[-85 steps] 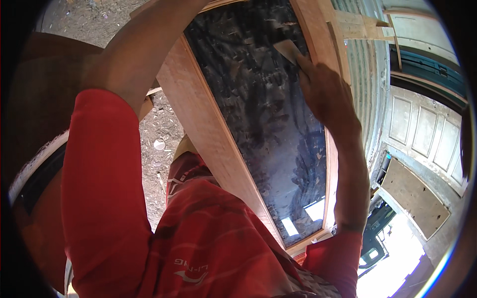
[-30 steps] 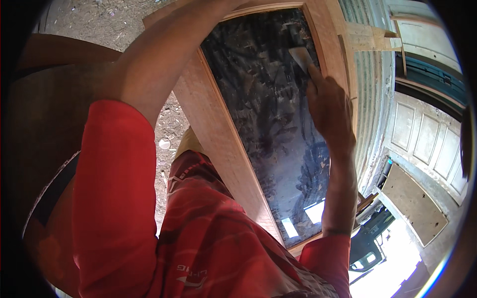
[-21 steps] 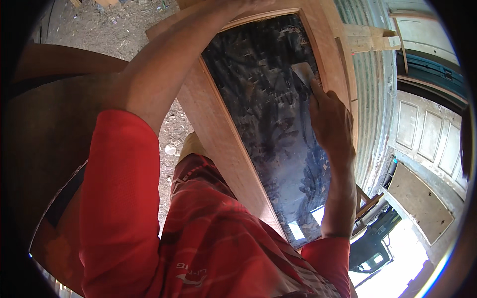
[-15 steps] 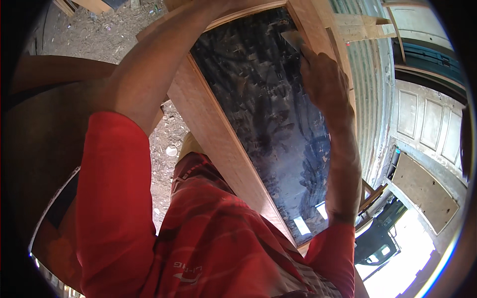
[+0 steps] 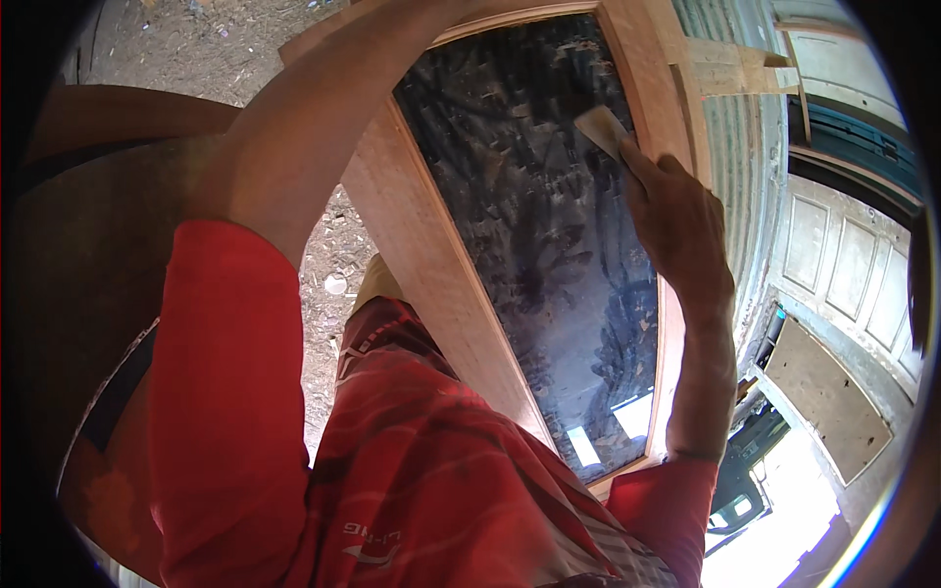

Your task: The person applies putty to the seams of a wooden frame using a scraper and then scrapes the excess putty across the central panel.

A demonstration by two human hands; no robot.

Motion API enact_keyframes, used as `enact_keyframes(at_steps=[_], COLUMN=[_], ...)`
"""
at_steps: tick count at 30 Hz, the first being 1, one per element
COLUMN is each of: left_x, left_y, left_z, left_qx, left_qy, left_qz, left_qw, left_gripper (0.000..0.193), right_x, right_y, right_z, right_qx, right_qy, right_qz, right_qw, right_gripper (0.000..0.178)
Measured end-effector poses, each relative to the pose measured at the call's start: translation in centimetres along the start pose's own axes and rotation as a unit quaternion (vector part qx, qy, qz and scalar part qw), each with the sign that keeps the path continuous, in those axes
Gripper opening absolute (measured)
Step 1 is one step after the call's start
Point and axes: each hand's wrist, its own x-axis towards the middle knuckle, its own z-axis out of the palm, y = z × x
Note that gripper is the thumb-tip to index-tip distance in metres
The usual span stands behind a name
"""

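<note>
My right hand (image 5: 683, 223) is closed around the handle of a scraper (image 5: 600, 129), a putty knife with a broad, flat, light blade. The blade lies over the upper right part of a dark glass panel (image 5: 534, 225); whether it touches the surface I cannot tell. Smears and pale marks streak the glass, and bright reflections show at its near end. A reddish-brown wooden frame (image 5: 417, 265) surrounds the panel. My left forearm (image 5: 333, 108) reaches across the frame's far left corner, and its hand lies beyond the top edge of the picture.
Wood shavings litter the ground (image 5: 206, 54) at the left. Timber pieces (image 5: 735, 73) jut out at the far right, before a corrugated metal sheet (image 5: 740, 186). A pale panelled door (image 5: 848, 255) and a brown board (image 5: 823, 392) stand farther right. A dark vehicle (image 5: 740, 480) shows at lower right.
My right hand has drawn the scraper nearer to me and slightly right, away from the panel's far right corner. The whole view has shifted a little.
</note>
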Motion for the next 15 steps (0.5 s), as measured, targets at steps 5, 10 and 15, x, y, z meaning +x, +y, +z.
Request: enact_keyframes(at_steps=[5,10,15], left_x=[0.0,3.3,1.4], left_y=[0.5,-5.8,-1.1], left_z=[2.7,-0.8,1.5], left_qx=[0.028,-0.11,-0.024], left_qy=[0.045,-0.196,-0.017], left_qz=[0.021,0.06,0.05], left_qw=[0.998,0.973,0.998], left_gripper=[0.076,0.074,0.075], right_x=[1.4,1.7,3.0], right_y=[0.6,-1.7,0.4], right_z=[-0.7,-0.8,-0.5], right_qx=[0.009,-0.004,0.001], right_qy=[0.01,-0.011,0.024], right_qz=[0.002,-0.025,-0.018], right_qw=[1.0,1.0,1.0], right_gripper=[0.036,0.037,0.037])
